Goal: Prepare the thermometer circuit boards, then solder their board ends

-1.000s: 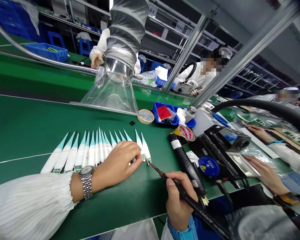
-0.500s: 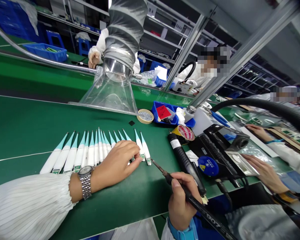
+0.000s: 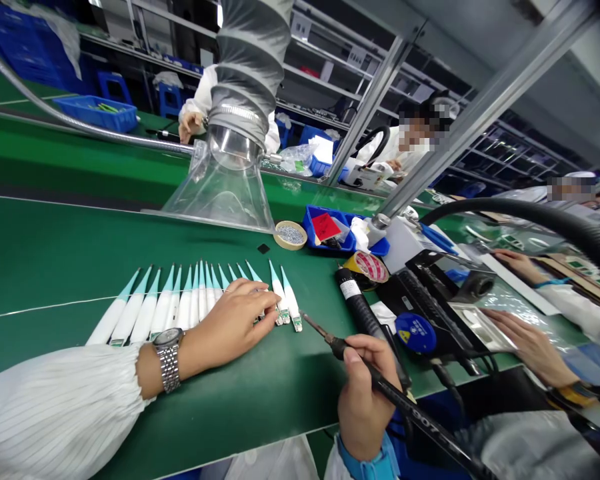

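Note:
A row of white digital thermometers (image 3: 145, 313) with teal tips lies on the green bench, small green circuit boards showing at their near ends. My left hand (image 3: 230, 319) reaches over the row, fingers pinched together around a thin solder wire (image 3: 40, 309) that runs in from the left; the exact grip is partly hidden. Beside these fingers are the rightmost thermometers, one of them (image 3: 291, 300) at the end of the row. My right hand (image 3: 367, 393) is closed around a soldering iron (image 3: 405, 407). Its tip points left, just right of the last thermometer's board and apart from it.
A clear fume hood (image 3: 225, 193) hangs over the back of the bench. Nearby are a round dish of metal bits (image 3: 291, 235), a blue bin (image 3: 325, 230), a tape roll (image 3: 370, 267) and a black iron holder (image 3: 365, 310). At right, a co-worker's hands (image 3: 530, 347) are on the bench.
My left hand has shifted slightly, and more of a thermometer's board shows beside its fingertips. The soldering iron has barely moved. The view has tilted a little.

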The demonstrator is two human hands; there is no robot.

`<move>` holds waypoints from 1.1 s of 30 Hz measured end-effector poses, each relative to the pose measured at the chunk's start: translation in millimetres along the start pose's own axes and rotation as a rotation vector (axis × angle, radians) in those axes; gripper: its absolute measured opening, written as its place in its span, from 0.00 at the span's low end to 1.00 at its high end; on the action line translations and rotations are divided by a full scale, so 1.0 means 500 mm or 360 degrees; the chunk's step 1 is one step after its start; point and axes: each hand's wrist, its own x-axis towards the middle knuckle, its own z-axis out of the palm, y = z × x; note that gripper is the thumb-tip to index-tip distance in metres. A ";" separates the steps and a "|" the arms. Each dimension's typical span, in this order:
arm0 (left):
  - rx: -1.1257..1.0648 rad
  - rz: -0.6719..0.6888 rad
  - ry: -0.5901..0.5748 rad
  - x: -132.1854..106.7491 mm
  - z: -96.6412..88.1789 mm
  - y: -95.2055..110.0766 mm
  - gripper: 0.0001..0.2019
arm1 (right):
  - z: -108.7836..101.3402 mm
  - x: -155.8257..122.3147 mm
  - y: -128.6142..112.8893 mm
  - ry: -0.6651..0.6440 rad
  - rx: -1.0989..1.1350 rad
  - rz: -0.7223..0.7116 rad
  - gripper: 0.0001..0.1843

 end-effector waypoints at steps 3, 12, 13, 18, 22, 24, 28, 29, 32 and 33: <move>0.0032 0.0005 0.0005 0.000 0.001 -0.002 0.09 | 0.010 0.006 -0.010 -0.0055 -0.0017 -0.0001 0.05; 0.0024 0.0007 0.0026 0.002 -0.006 0.009 0.08 | 0.022 0.004 -0.001 -0.0125 -0.0035 -0.0060 0.05; 0.0017 0.0007 0.0030 0.002 -0.006 0.009 0.08 | 0.021 0.004 -0.001 -0.0141 -0.0038 -0.0056 0.05; -0.0045 0.0010 0.0041 0.002 -0.004 0.007 0.07 | 0.022 0.005 -0.001 -0.0210 -0.0040 -0.0035 0.05; -0.0036 -0.0013 0.0033 0.001 -0.003 0.007 0.07 | 0.024 0.004 0.000 -0.0236 -0.0047 -0.0026 0.05; -0.0030 -0.0022 0.0019 0.001 -0.004 0.008 0.07 | 0.025 0.005 -0.001 -0.0245 -0.0057 -0.0028 0.05; -0.0026 -0.0035 -0.0006 0.002 -0.006 0.009 0.08 | 0.027 0.006 -0.003 -0.0257 -0.0078 -0.0019 0.06; -0.0023 -0.0039 -0.0009 0.002 -0.006 0.009 0.08 | 0.027 0.007 -0.003 -0.0258 -0.0080 -0.0019 0.06; -0.0015 -0.0046 -0.0007 0.002 -0.006 0.010 0.08 | 0.026 0.006 -0.002 -0.0266 -0.0089 -0.0028 0.06; -0.0011 -0.0045 -0.0004 0.002 -0.005 0.010 0.08 | 0.026 0.006 -0.002 -0.0272 -0.0096 -0.0028 0.06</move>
